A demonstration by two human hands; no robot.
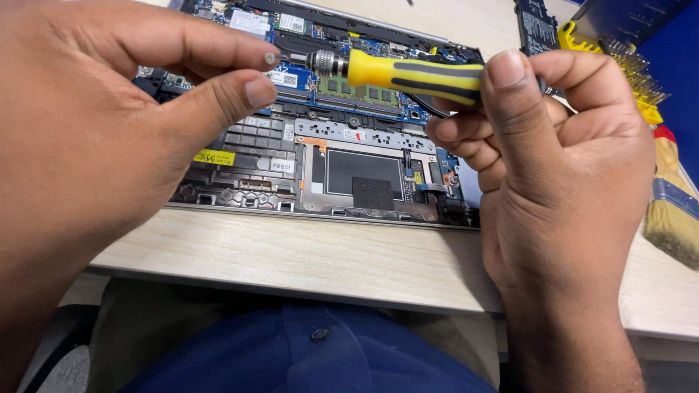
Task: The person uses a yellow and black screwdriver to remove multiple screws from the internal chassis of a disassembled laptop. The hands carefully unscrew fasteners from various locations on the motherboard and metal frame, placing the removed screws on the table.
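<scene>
My right hand (561, 167) grips a yellow-and-black screwdriver (408, 75) held sideways, its metal tip pointing left. My left hand (95, 124) pinches a tiny silver screw (270, 57) between forefinger and thumb, right at the screwdriver's tip. Both hands hover above an opened laptop (328, 156) lying with its back cover off, circuit boards and touchpad plate showing. The left hand hides the laptop's left part.
The laptop rests on a light wooden table (291, 255), near its front edge. A brush (673, 211) lies at the right, beside a yellow bit holder (641, 80) with several bits. A dark flat part (535, 25) sits at the top right.
</scene>
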